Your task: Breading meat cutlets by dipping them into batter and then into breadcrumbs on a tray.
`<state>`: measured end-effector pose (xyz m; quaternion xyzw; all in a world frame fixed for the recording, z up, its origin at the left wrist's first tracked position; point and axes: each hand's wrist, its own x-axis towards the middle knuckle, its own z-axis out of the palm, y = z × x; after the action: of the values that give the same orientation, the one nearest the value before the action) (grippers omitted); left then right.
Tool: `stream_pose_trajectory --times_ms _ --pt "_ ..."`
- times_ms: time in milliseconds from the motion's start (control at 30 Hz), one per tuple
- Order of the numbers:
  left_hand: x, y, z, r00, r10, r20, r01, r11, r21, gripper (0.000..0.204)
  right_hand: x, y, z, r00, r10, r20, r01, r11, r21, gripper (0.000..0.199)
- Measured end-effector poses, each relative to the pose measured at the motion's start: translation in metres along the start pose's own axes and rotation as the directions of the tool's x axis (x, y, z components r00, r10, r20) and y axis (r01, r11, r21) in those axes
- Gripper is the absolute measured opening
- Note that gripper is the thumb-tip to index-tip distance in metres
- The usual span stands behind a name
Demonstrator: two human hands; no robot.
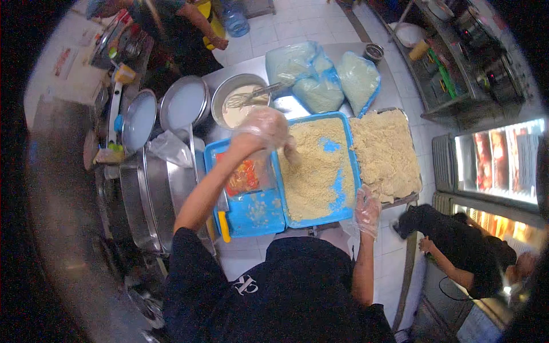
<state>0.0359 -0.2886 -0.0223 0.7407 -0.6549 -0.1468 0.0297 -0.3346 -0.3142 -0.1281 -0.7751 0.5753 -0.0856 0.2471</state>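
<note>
My left hand [264, 127], in a clear plastic glove, reaches over the far left corner of a blue tray [355, 150] of pale crumbs [311, 186]. Its fingers are blurred, and whether they hold anything cannot be made out. My right hand [368, 212], also gloved, is beside that tray's near right edge with its fingers stretched out. Beyond my left hand stands a metal bowl of cream-coloured batter [235, 117], with a wire whisk [246, 100] lying across it. Under my left forearm, a second blue tray [243, 220] holds a plastic bag with red and orange contents [243, 178].
A heaped crumb tray [386, 154] adjoins on the right. Bulging plastic bags [306, 74] lie at the back. Two bowls of whitish liquid [184, 102] and a yellow-handled knife [223, 226] are at left. One person [177, 34] stands far left, another [463, 246] at right.
</note>
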Motion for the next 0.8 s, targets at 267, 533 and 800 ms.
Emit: stream_pose_trajectory --times_ms 267,533,800 --pt "-0.040 0.004 0.119 0.810 -0.200 -0.551 0.049 0.960 -0.276 0.023 0.027 0.007 0.021 0.986 -0.076 0.147 0.068 0.996 0.062 0.033" --pt "-0.180 0.027 0.120 0.637 -0.753 -0.163 0.502 0.566 -0.654 0.031 0.084 -0.015 0.147 0.912 -0.409 -0.005 0.401 0.895 -0.196 0.067" --pt "-0.254 0.028 0.170 0.298 -0.932 0.208 0.569 -0.002 -0.822 0.033 0.134 -0.048 0.132 0.930 -0.184 0.318 0.273 0.925 -0.263 0.050"
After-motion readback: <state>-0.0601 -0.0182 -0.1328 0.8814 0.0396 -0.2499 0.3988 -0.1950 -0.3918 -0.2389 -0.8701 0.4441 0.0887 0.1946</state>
